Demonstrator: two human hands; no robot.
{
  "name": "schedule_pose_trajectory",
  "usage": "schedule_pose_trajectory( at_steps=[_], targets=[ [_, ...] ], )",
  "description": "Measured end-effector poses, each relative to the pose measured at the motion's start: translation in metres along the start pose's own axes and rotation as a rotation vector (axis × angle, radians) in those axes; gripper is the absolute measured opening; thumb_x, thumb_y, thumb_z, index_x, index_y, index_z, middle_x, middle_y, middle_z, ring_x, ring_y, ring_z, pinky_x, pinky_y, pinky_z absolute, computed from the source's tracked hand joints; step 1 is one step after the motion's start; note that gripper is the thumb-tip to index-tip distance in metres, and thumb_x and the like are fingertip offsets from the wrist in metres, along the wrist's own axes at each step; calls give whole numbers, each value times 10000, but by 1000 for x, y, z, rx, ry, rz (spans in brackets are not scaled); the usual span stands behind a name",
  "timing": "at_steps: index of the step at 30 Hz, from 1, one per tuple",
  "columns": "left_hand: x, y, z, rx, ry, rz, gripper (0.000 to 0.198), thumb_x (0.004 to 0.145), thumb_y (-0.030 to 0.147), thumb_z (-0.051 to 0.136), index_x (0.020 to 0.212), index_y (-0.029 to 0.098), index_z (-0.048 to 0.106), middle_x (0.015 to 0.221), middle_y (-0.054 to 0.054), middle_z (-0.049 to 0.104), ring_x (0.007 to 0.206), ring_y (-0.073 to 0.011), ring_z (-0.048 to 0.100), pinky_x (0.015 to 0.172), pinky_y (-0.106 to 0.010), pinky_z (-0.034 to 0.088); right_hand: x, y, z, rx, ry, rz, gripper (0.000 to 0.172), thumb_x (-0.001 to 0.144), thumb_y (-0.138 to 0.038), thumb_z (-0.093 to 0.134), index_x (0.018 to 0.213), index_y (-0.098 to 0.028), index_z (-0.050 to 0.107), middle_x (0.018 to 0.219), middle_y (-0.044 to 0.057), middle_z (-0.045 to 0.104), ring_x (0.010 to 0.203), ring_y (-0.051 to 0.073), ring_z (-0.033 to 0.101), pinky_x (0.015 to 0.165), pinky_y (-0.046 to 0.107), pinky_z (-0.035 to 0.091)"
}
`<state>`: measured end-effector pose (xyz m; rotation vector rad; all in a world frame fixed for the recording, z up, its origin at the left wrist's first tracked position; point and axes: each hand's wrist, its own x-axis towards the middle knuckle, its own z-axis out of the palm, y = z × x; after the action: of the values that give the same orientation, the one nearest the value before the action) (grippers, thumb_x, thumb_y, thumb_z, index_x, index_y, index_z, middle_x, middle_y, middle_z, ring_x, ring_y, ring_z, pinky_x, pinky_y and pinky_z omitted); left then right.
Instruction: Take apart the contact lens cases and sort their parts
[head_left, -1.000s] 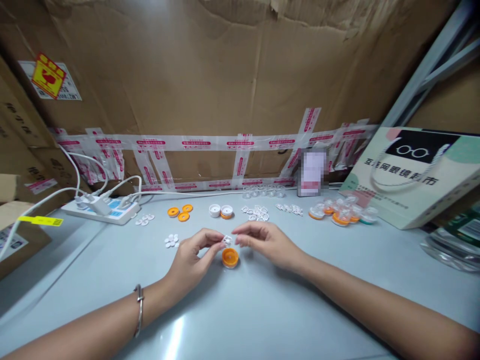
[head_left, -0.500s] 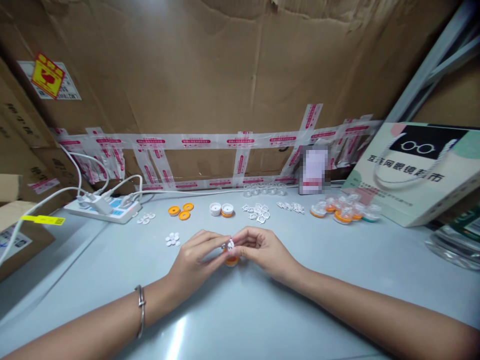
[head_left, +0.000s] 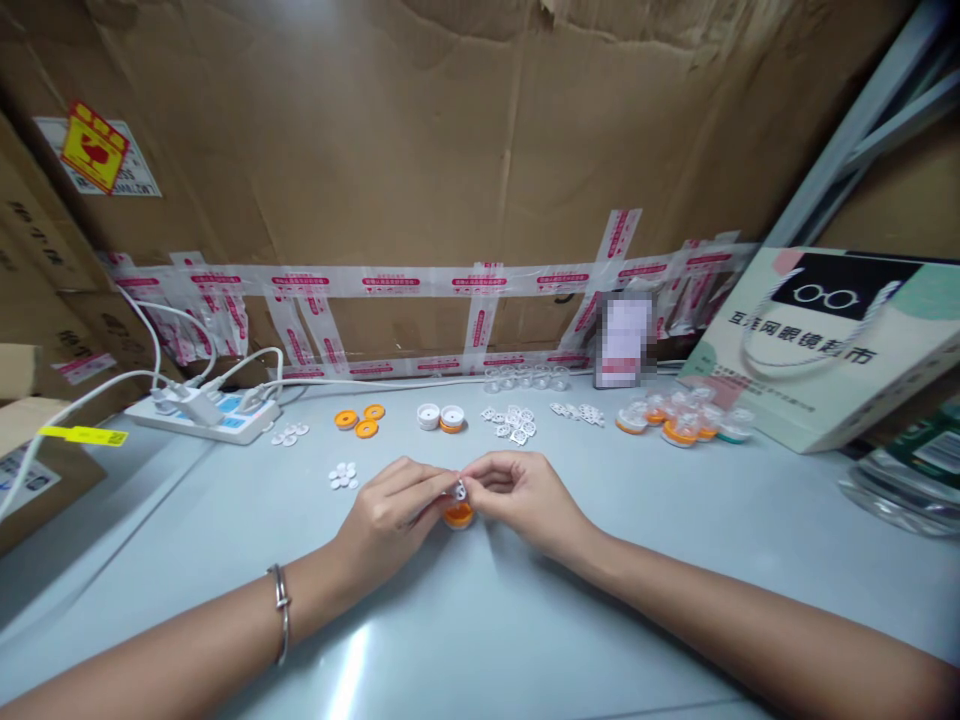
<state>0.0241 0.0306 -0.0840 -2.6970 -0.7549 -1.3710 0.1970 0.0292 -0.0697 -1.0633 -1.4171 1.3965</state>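
Between the fingertips of both hands is a small white plastic part (head_left: 460, 490), mostly covered by the fingers. My left hand (head_left: 409, 505) pinches it from the left, fingers closed and reaching over it. From the other side my right hand (head_left: 525, 495) grips it between thumb and forefinger, the remaining fingers curled. Just below the fingertips an orange round base (head_left: 459, 516) sits on the table, its upper edge partly hidden by the hands. Small white discs (head_left: 344, 475) lie in a cluster left of my left hand.
Behind the hands lie orange rings (head_left: 366, 428), white round cups (head_left: 428, 416), white openwork pieces (head_left: 517, 425) and clear domes (head_left: 525, 378). Clear-topped assemblies (head_left: 682, 420) stand to the right, before a paper bag (head_left: 817, 350). A power strip (head_left: 206, 418) is at left; a phone (head_left: 624, 340) leans against the carton.
The fingertips have closed in a little more around the white part, and more of the orange base shows below them. The view has shifted slightly.
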Motion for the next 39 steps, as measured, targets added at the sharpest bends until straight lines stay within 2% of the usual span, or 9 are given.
schedule_pose_trajectory(
  at_steps=[6, 14, 19, 25, 28, 30, 34, 37, 39],
  targets=[
    [-1, -3, 0, 72, -37, 41, 261, 801, 40, 564, 1032, 162, 562, 882, -37, 678, 691, -120, 540, 626, -244, 468, 1, 4, 1, 67, 31, -5, 184, 546, -287, 724, 641, -140, 670, 626, 32, 699, 626, 168, 652, 646, 285, 518],
    [-4, -3, -1, 118, -59, 61, 228, 824, 51, 532, 1024, 160, 550, 841, -38, 659, 668, -119, 519, 624, -242, 472, 2, 5, 1, 118, 49, 31, 179, 513, -267, 750, 604, -137, 667, 578, 11, 679, 578, 136, 622, 615, 259, 494],
    [-4, -3, -1, 50, -72, 51, 275, 820, 61, 544, 1075, 164, 538, 926, -55, 658, 766, -128, 569, 684, -257, 490, 4, 3, 0, 124, 40, 61, 130, 529, -226, 713, 604, -145, 645, 537, -17, 649, 522, 115, 601, 577, 253, 496],
    [0, 2, -4, -20, -4, 19, 268, 794, 59, 574, 1037, 172, 559, 875, -45, 665, 769, -129, 592, 690, -250, 494, 7, 4, -2, 60, 24, 43, 82, 567, -211, 655, 617, -153, 626, 545, -20, 631, 526, 117, 600, 556, 248, 502],
    [1, 3, -7, -9, 63, -9, 237, 782, 69, 580, 997, 169, 569, 841, -46, 654, 751, -135, 591, 671, -253, 496, 15, 6, -13, -29, 45, 10, 78, 579, -214, 632, 627, -155, 612, 540, -17, 617, 538, 128, 601, 562, 258, 495],
    [1, 2, -9, -4, 76, -34, 228, 783, 72, 572, 989, 171, 572, 843, -51, 645, 767, -144, 590, 676, -262, 499, 24, 7, -29, -133, 125, -52, 105, 597, -240, 614, 654, -152, 613, 570, -5, 621, 565, 138, 600, 584, 270, 487],
    [-2, -2, -8, -19, 34, -76, 238, 795, 87, 568, 1019, 169, 566, 874, -61, 631, 811, -153, 585, 705, -278, 503, 44, 13, -63, -493, 301, -193, 180, 672, -287, 548, 715, -138, 639, 649, 34, 634, 622, 162, 584, 604, 284, 451],
    [-4, -3, -7, -38, -1, -93, 256, 806, 89, 552, 1050, 164, 560, 901, -70, 619, 832, -155, 580, 719, -287, 504, 52, 17, -74, -752, 326, -253, 197, 701, -259, 504, 704, -143, 663, 626, 33, 624, 622, 167, 566, 594, 273, 414],
    [-5, -3, -7, -55, -9, -107, 260, 814, 93, 540, 1062, 168, 561, 902, -72, 611, 830, -154, 577, 714, -288, 506, 56, 20, -74, -808, 317, -273, 194, 693, -236, 501, 700, -151, 675, 623, 28, 623, 619, 164, 559, 591, 263, 402]
  ],
)
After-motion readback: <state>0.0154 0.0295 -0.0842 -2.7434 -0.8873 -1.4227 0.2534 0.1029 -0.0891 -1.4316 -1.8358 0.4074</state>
